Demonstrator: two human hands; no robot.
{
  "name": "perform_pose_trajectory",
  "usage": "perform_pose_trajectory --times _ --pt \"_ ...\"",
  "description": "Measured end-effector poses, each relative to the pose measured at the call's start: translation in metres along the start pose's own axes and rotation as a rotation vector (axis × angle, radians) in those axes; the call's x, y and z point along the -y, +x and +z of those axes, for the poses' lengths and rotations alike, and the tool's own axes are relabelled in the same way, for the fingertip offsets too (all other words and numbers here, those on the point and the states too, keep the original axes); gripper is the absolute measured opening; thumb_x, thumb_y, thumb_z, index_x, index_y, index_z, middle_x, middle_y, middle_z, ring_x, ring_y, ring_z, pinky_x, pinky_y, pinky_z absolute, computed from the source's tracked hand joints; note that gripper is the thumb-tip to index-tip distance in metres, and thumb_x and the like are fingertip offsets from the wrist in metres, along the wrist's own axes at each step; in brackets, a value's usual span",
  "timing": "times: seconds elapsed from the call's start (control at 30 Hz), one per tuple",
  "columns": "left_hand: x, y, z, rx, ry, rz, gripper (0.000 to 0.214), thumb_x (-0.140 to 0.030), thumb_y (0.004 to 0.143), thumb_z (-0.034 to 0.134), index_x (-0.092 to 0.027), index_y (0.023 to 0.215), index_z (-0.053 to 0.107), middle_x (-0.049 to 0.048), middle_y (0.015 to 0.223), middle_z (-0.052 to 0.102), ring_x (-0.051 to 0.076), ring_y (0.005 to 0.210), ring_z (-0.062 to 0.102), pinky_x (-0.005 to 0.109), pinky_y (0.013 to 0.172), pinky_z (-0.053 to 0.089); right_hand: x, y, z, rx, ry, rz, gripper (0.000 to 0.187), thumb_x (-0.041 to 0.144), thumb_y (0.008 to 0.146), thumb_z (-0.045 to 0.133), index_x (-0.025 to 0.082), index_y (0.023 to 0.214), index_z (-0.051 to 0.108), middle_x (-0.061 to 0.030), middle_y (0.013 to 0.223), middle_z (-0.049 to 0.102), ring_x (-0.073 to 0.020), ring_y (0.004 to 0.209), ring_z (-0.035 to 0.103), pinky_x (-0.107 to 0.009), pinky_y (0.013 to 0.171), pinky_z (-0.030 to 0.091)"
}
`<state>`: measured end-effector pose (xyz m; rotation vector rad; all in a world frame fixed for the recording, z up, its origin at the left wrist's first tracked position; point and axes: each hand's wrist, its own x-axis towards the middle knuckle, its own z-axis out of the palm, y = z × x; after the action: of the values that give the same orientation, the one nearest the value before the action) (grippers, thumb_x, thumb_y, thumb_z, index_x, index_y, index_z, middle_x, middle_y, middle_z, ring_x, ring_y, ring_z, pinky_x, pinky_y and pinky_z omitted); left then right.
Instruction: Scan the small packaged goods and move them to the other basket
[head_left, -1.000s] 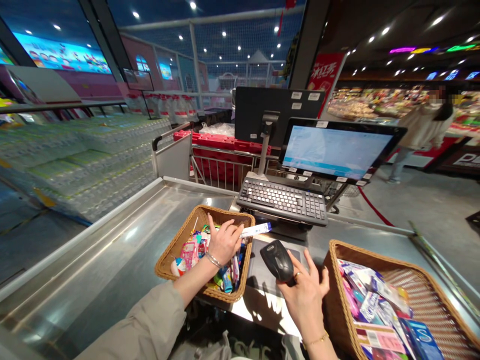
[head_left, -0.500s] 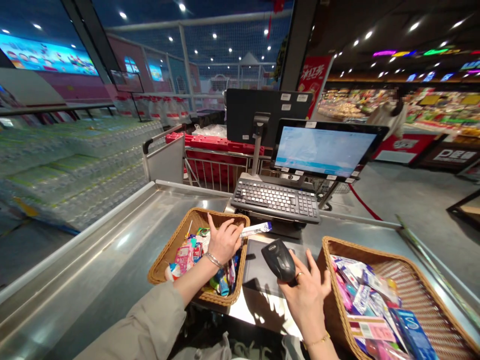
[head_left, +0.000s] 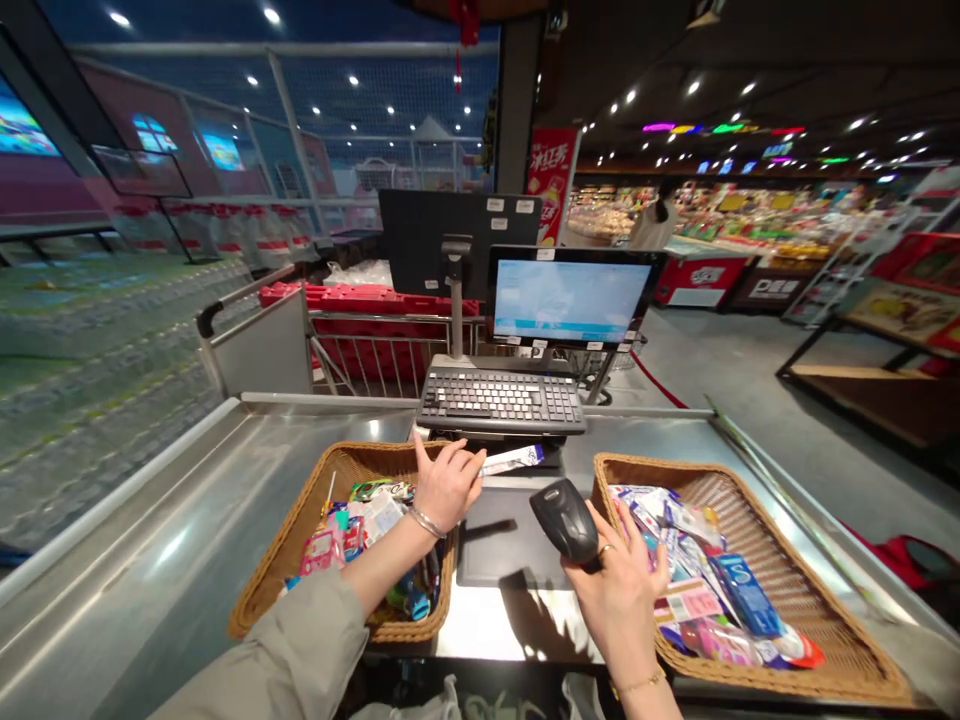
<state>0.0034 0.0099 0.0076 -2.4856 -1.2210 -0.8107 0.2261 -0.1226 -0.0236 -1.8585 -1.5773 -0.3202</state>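
Note:
My left hand [head_left: 448, 487] is closed on one end of a slim white packet with a blue tip [head_left: 514, 460], perhaps a boxed toothbrush. It hangs over the right rim of the left wicker basket [head_left: 251, 590], which holds a jumble of small colourful packaged goods [head_left: 330, 545]. In my right hand [head_left: 619, 590] is a black handheld barcode scanner [head_left: 564, 520], its head pointing up and left toward the packet. Packet and scanner are apart. Close to my right hand stands the right wicker basket [head_left: 817, 600], with packaged items [head_left: 690, 560] including a blue box [head_left: 750, 595].
A black keyboard [head_left: 499, 398] and a lit monitor [head_left: 570, 300] stand beyond my hands on the metal counter [head_left: 187, 500]. Behind them are a second screen's back [head_left: 420, 240] and a shopping cart [head_left: 375, 350]. A person [head_left: 654, 222] is far off at the right.
The view has turned right, so the baskets and monitor appear farther left. My right hand and the scanner have shifted slightly right and down in view; both hands keep their holds.

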Motion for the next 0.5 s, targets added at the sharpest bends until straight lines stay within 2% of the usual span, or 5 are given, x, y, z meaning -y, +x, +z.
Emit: perform_pose_trajectory --times 0.27,0.5 --pt "-0.023 0.027 0.012 0.001 -0.071 0.082 0.03 -0.026 0.088 0.057 -0.027 0.116 0.066 0.0038 0.094 0.074 0.028 0.109 0.062 0.074 0.109 -0.015 -0.018 -0.007 -0.012 -0.076 -0.077 0.084 0.02 0.035 0.081 0.055 0.025 0.088 0.071 -0.0046 0.118 0.07 -0.0328 0.132 0.042 -0.061 0.112 0.009" --pt "-0.042 0.044 0.02 -0.006 -0.106 0.155 0.03 -0.025 0.085 0.061 -0.026 0.115 0.067 0.0024 0.092 0.074 0.027 0.106 0.063 0.076 0.108 -0.014 -0.032 -0.011 -0.023 -0.169 -0.118 0.139 0.027 0.043 0.085 0.051 0.026 0.093 0.07 -0.0055 0.111 0.072 -0.0328 0.129 0.046 -0.061 0.108 0.013"
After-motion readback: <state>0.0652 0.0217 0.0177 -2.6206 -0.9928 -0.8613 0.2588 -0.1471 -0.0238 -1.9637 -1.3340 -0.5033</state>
